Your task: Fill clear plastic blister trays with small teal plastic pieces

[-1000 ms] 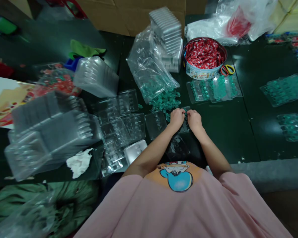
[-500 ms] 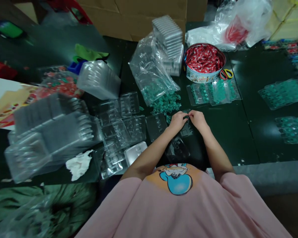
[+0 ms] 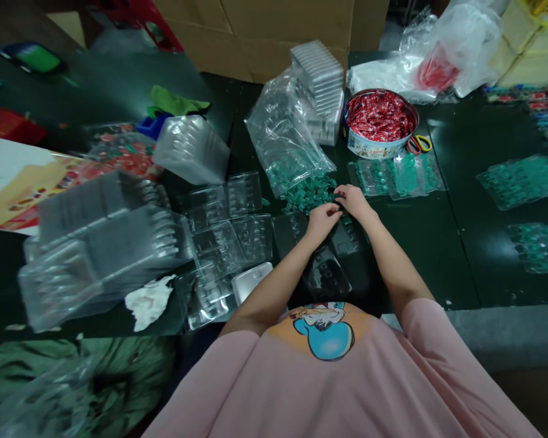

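My left hand (image 3: 323,222) is over a clear plastic blister tray (image 3: 348,238) at the table's near edge, its thumb and fingers pressed together; anything in the pinch is too small to make out. Just beyond it, my right hand (image 3: 353,201) has its bent fingers at the right edge of a heap of small green translucent plastic pieces (image 3: 308,193). Its fingertips are drawn together, and what they hold cannot be made out. A few green pieces lie in the tray below the hands. The heap spills from a clear plastic bag (image 3: 278,131).
Empty clear trays (image 3: 214,243) and tall tray stacks (image 3: 100,243) stand on the left. Filled green trays (image 3: 396,175) lie beyond my right hand, near a round tin (image 3: 377,146) with red contents and scissors (image 3: 419,144). More filled trays (image 3: 525,179) are at far right.
My hands were together over the tray and are now apart. The right hand has moved up and left to the green heap; the left has shifted slightly away from it. The view has moved a little.
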The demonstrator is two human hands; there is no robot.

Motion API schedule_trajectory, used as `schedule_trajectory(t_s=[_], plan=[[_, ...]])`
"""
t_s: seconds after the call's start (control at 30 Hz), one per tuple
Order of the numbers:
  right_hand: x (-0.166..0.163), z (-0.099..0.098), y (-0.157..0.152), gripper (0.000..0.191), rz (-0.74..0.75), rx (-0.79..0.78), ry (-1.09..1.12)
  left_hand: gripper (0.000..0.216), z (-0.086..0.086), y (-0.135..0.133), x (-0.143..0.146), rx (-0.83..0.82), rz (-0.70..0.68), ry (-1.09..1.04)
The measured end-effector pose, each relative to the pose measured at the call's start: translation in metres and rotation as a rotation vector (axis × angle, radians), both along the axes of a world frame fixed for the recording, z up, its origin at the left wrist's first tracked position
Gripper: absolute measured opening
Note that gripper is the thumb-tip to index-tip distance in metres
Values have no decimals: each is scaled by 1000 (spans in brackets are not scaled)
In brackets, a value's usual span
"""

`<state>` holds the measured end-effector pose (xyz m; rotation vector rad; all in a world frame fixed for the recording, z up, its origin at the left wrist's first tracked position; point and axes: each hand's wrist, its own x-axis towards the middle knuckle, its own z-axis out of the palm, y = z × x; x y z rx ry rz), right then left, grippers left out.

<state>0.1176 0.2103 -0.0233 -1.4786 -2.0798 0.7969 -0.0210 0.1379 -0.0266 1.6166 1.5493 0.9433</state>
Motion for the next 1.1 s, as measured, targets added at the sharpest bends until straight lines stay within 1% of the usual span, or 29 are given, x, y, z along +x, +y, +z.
schedule_trajectory(t_s=[0.07, 0.13, 0.23, 0.33, 0.43, 0.5, 0.6, 0.7, 0.8, 0.9, 1.0, 1.1], plan=[[7, 2, -10, 22, -38, -29, 217, 15, 2, 3, -5, 28, 137, -163], [12, 4, -24, 24, -63, -81, 419, 19, 5, 5, -5, 53, 171, -288], [14, 8, -46, 29, -116, -151, 621, 22, 8, 4, 2, 58, 150, -437], [15, 14, -66, 33, -175, -228, 734, 21, 13, -1, 9, 57, 145, -525], [16, 19, -79, 37, -222, -309, 826, 22, 20, -6, 12, 46, 135, -564], [17, 21, -84, 40, -241, -400, 910, 24, 24, -9, 13, 28, 108, -576], [21, 24, -90, 44, -221, -573, 1035, 23, 28, -13, 13, 27, 75, -586], [28, 28, -95, 45, -189, -677, 1098, 20, 30, -16, 16, 24, 44, -582], [35, 32, -99, 42, -181, -711, 1108, 19, 30, -19, 19, -10, 14, -562], [38, 35, -101, 40, -224, -649, 1067, 17, 30, -18, 23, -57, 12, -531], [40, 35, -100, 42, -268, -570, 1025, 16, 30, -17, 26, -80, 13, -503], [43, 30, -98, 40, -258, -536, 979, 16, 28, -15, 29, -84, 13, -485]])
